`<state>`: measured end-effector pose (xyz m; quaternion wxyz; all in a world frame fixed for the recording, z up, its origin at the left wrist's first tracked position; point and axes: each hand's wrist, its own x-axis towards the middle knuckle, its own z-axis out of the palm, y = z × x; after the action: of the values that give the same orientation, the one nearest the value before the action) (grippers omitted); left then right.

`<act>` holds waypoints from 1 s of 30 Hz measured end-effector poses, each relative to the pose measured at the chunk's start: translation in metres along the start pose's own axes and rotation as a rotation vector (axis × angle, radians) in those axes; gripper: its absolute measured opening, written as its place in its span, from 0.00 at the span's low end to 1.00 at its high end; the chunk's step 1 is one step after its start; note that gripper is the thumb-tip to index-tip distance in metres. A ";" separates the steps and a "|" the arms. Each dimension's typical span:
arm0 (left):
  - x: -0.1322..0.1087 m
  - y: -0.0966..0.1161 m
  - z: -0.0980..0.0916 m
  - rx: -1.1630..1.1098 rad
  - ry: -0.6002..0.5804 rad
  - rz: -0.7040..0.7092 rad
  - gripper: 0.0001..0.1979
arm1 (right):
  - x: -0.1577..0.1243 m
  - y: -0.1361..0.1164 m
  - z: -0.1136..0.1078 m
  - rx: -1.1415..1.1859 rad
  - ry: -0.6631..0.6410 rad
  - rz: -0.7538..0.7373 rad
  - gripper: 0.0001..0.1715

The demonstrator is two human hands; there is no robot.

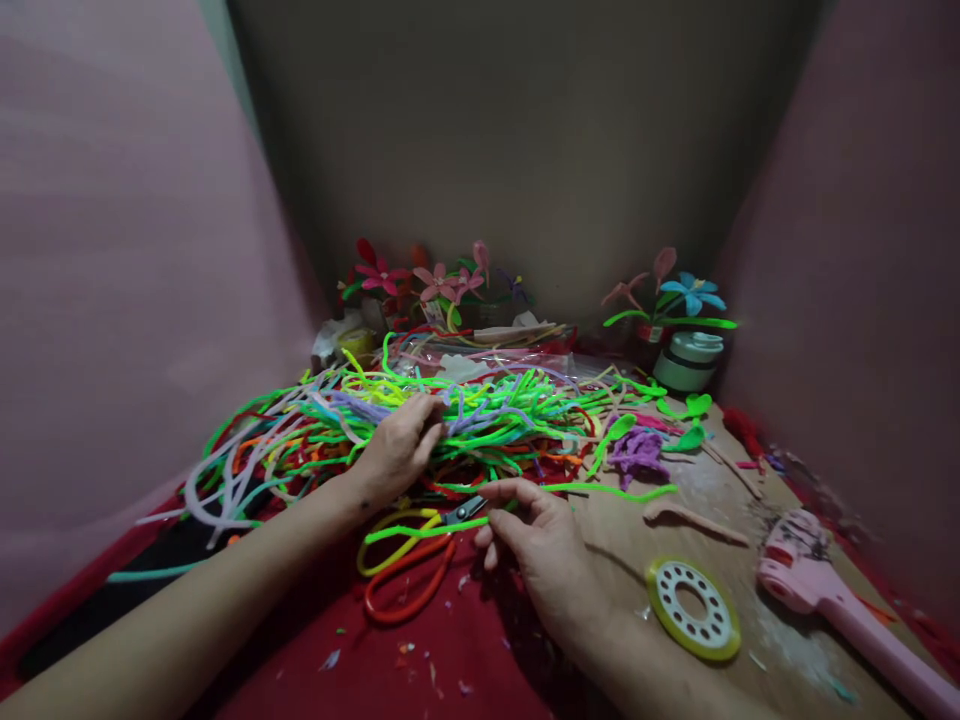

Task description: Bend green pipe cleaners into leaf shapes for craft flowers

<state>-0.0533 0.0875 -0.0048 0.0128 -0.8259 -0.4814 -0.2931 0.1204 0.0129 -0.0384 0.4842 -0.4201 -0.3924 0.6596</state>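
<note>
A large heap of fuzzy pipe cleaners (517, 415), mostly bright green with lilac, yellow, red and white ones, lies ahead of me. My left hand (399, 445) rests on its near side with the fingers curled. What those fingertips grip, if anything, is hidden. Pinched between thumb and fingers of my right hand (540, 545) is a green pipe cleaner (622, 490), one stretch running right and a shorter one left. Below both hands lie scissors (412, 595) with a yellow and a red handle loop, blades partly behind the green strand.
On the wooden board at right are a yellow-rimmed tape roll (694, 608), a pink handheld tool (832, 590), a purple pipe-cleaner bundle (639, 455) and green leaf shapes (686, 438). Pipe-cleaner flowers (439, 283) and a pale green jar (686, 362) stand behind. Scraps dot the red cloth (322, 640).
</note>
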 end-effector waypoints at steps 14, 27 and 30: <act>-0.015 -0.003 0.011 0.076 -0.134 0.142 0.08 | -0.002 -0.001 0.001 -0.014 -0.026 0.013 0.18; -0.027 0.001 0.008 0.090 -0.147 0.190 0.11 | -0.004 0.002 0.004 -0.028 -0.037 -0.012 0.15; -0.029 0.000 0.011 0.150 -0.156 0.216 0.12 | -0.004 0.002 0.004 -0.027 -0.034 -0.002 0.16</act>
<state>-0.0589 0.0681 -0.0286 0.0686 -0.8899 -0.4097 -0.1884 0.1169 0.0082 -0.0387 0.4723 -0.4150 -0.4098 0.6608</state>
